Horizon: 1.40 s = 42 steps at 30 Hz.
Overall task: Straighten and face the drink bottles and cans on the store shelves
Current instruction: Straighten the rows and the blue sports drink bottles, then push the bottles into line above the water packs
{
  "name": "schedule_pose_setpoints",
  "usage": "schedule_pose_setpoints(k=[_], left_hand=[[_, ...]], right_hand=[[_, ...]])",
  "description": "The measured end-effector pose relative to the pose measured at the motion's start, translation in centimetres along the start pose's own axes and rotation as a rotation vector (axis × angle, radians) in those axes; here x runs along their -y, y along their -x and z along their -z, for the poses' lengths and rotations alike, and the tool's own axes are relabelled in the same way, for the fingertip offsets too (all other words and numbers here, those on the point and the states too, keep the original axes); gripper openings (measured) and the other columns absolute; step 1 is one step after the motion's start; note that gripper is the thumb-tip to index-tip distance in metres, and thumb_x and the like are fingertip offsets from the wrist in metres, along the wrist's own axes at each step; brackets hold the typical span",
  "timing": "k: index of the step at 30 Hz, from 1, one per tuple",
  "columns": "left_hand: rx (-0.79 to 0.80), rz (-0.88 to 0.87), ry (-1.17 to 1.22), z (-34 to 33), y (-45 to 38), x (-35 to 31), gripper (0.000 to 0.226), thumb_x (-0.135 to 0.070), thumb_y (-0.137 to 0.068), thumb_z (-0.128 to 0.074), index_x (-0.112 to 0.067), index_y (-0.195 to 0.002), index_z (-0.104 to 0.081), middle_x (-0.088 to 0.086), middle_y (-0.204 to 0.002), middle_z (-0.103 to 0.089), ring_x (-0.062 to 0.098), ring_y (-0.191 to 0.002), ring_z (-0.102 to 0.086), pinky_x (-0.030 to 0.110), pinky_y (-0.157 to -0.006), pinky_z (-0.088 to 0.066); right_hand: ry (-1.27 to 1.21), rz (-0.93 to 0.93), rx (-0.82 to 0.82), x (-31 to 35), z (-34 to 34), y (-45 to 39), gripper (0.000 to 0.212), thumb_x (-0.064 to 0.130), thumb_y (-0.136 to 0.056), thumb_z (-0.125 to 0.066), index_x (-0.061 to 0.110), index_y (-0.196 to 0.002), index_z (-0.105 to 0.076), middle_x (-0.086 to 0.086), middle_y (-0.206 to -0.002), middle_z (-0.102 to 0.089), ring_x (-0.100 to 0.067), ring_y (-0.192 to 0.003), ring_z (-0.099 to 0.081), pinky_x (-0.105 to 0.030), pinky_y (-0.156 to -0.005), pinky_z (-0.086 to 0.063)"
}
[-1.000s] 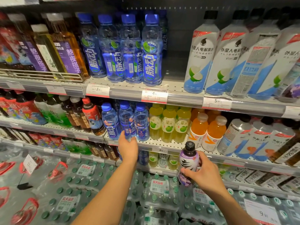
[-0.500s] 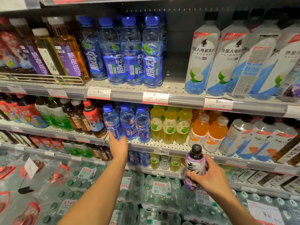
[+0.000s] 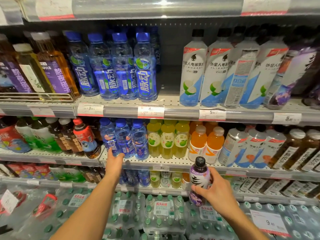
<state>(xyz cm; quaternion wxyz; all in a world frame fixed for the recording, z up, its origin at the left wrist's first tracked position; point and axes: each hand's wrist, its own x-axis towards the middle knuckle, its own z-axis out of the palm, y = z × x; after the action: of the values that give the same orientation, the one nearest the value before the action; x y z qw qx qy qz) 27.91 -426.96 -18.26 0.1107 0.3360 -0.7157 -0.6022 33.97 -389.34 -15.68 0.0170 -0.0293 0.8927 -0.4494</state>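
Two hands: purple bottle (image 3: 199,184) (glossy plastic) in right grip (image 3: 213,189).

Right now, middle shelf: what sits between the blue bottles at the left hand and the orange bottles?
Head view: three yellow-green apple drink bottles stand between the blue bottles and the orange bottles.

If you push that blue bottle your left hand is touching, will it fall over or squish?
The blue bottle is tall and narrow, so a push near its cap would probably tip it. It looks full, so likely heavy for its size and firm rather than squishy. The left hand touches it low down, where a push should slide or turn it on the shelf.
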Motion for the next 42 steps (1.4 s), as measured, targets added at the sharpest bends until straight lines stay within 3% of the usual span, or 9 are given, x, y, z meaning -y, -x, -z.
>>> schedule_pose_setpoints(k=[5, 8, 11, 17, 21, 27, 31, 37, 42], left_hand=[[-0.099, -0.020, -0.088, -1.7, 2.1, 0.4, 0.048, -0.025, -0.097, -0.060, -0.014, -0.143, -0.050, 0.013, -0.136, -0.058, 0.031, -0.113, -0.055, 0.042, -0.095, -0.042], [-0.045, -0.088, -0.158, -4.0, 4.3, 0.6, 0.026, -0.029, -0.091, -0.062, -0.017, -0.114, -0.066, 0.010, -0.117, -0.070, 0.025, -0.095, -0.057, 0.039, -0.086, -0.044], [0.093, -0.258, -0.272, -7.0, 7.2, -0.6, 0.018, -0.030, -0.089, -0.061, -0.024, -0.104, -0.070, 0.004, -0.105, -0.074, 0.024, -0.094, -0.065, 0.037, -0.081, -0.046], [0.274, -0.752, -0.473, -14.7, 14.9, -6.3, 0.030, -0.019, -0.092, -0.061, -0.030, -0.119, -0.068, -0.005, -0.116, -0.072, 0.016, -0.103, -0.067, 0.037, -0.091, -0.053], [0.292, -1.119, -0.527, -19.6, 20.6, -11.4, 0.042, -0.023, -0.091, -0.055, -0.023, -0.132, -0.064, -0.007, -0.136, -0.062, 0.014, -0.127, -0.054, 0.032, -0.109, -0.040], [0.295, -1.435, -0.629, -25.6, 25.2, -17.0, 0.053, -0.037, -0.088, -0.049, -0.024, -0.138, -0.058, 0.000, -0.151, -0.049, 0.025, -0.140, -0.043, 0.047, -0.116, -0.036], [0.257, -1.507, -0.752, -28.8, 27.9, -19.4, 0.059, -0.040, -0.088, -0.048, -0.026, -0.145, -0.048, 0.000, -0.160, -0.037, 0.027, -0.149, -0.029, 0.048, -0.121, -0.026], [0.203, -1.369, -0.921, -30.8, 27.7, -20.3, 0.069, -0.037, -0.092, -0.052, -0.027, -0.157, -0.031, -0.002, -0.167, -0.022, 0.023, -0.154, -0.016, 0.050, -0.125, -0.014], [0.220, -1.372, -0.979, -30.9, 26.5, -19.7, 0.072, -0.033, -0.090, -0.058, -0.026, -0.157, -0.032, -0.005, -0.169, -0.012, 0.020, -0.156, -0.011, 0.048, -0.125, -0.012]], right_hand=[[-0.025, -0.015, -0.015, 0.4, 1.2, -0.3, 0.081, 0.061, -0.054, -0.085, 0.038, -0.126, -0.056, 0.026, -0.102, -0.072, 0.005, -0.094, -0.068, -0.035, -0.090, -0.058], [-0.064, -0.027, -0.041, 0.6, 2.7, -0.4, 0.079, 0.048, -0.060, -0.091, 0.035, -0.128, -0.054, 0.024, -0.102, -0.071, 0.007, -0.095, -0.066, -0.027, -0.091, -0.056], [-0.111, -0.041, -0.058, 0.4, 4.8, -0.7, 0.080, 0.051, -0.060, -0.090, 0.035, -0.130, -0.054, 0.021, -0.109, -0.072, 0.005, -0.101, -0.066, -0.032, -0.097, -0.056], [-0.144, -0.047, -0.139, -1.5, 10.7, -1.0, 0.082, 0.065, -0.052, -0.084, 0.043, -0.125, -0.053, 0.020, -0.110, -0.071, -0.001, -0.104, -0.066, -0.036, -0.096, -0.057], [-0.107, -0.031, -0.207, -3.2, 15.9, -1.1, 0.082, 0.070, -0.052, -0.081, 0.037, -0.123, -0.056, 0.016, -0.108, -0.071, -0.003, -0.102, -0.067, -0.036, -0.093, -0.058], [-0.026, 0.037, -0.301, -4.9, 23.4, -1.6, 0.064, 0.064, -0.061, -0.083, 0.041, -0.115, -0.056, 0.020, -0.102, -0.071, -0.001, -0.095, -0.067, -0.036, -0.087, -0.058], [0.000, 0.058, -0.343, -5.5, 27.8, -2.1, 0.061, 0.064, -0.058, -0.083, 0.035, -0.108, -0.061, 0.016, -0.096, -0.073, -0.001, -0.089, -0.069, -0.038, -0.082, -0.059], [0.021, 0.127, -0.407, -4.5, 33.6, -3.6, 0.065, 0.068, -0.060, -0.083, 0.033, -0.111, -0.063, 0.014, -0.097, -0.073, -0.005, -0.091, -0.069, -0.041, -0.082, -0.060], [0.011, 0.260, -0.468, -1.4, 36.9, -5.2, 0.063, 0.063, -0.065, -0.085, 0.031, -0.114, -0.062, 0.014, -0.100, -0.073, -0.006, -0.093, -0.069, -0.042, -0.083, -0.060]])
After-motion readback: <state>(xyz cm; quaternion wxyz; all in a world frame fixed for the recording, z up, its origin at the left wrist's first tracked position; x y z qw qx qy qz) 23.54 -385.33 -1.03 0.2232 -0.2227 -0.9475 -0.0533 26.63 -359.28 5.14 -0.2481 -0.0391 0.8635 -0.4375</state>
